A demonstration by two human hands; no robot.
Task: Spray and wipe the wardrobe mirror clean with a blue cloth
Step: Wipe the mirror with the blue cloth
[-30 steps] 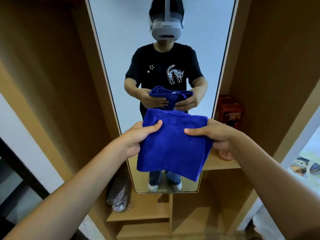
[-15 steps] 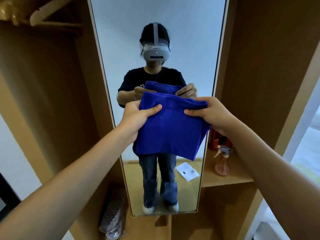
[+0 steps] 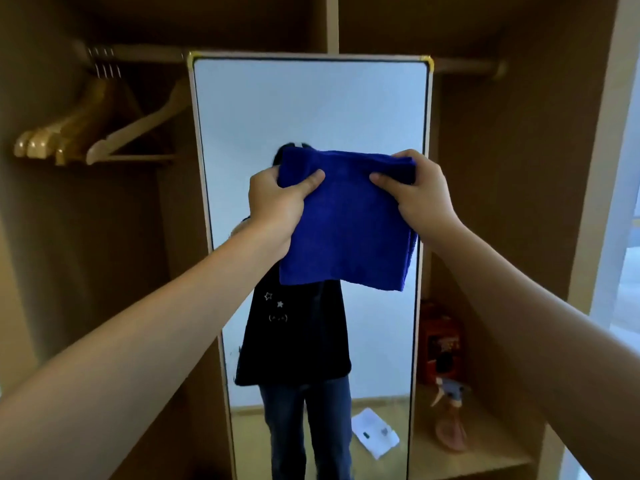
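Observation:
A tall wardrobe mirror (image 3: pixel 311 105) with a pale frame stands upright in the middle of the wardrobe. A folded blue cloth (image 3: pixel 346 230) hangs in front of its middle part. My left hand (image 3: pixel 277 202) grips the cloth's upper left corner and my right hand (image 3: pixel 419 195) grips its upper right corner. Whether the cloth touches the glass I cannot tell. A pink spray bottle (image 3: pixel 450 414) with a grey trigger head stands on the shelf to the right of the mirror, apart from both hands.
Wooden hangers (image 3: pixel 86 133) hang from a rail (image 3: pixel 145 57) at the upper left. An orange-red box (image 3: pixel 441 337) stands behind the spray bottle on the wooden shelf (image 3: pixel 485 455). Wardrobe walls close in on both sides. The mirror reflects a person and a white paper on the floor.
Both hands have lifted the blue cloth higher in front of the mirror. My view has tilted up, so the mirror's top edge, the rail and the hangers now show.

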